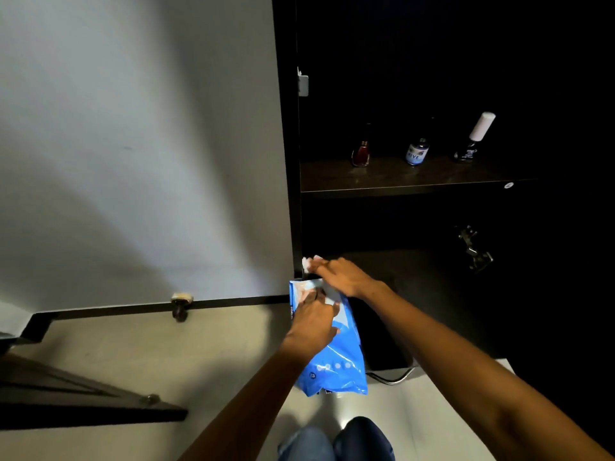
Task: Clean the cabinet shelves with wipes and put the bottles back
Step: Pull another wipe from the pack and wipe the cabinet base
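Your left hand [312, 322] is gripping a glossy blue plastic wipes pack [332, 354] above the floor; your right hand [344, 277] is pinching a crumpled white wipe [311, 262] at its top. Three small bottles [417, 151] are standing on the dark wooden shelf [399, 181].

Both forearms are bare, with no sleeves, watch or bands showing up to the lower edge of the frame. The hands [312, 322] [342, 276] wear no gloves or rings. At bottom centre, two knees [332, 442] in blue denim jeans show.
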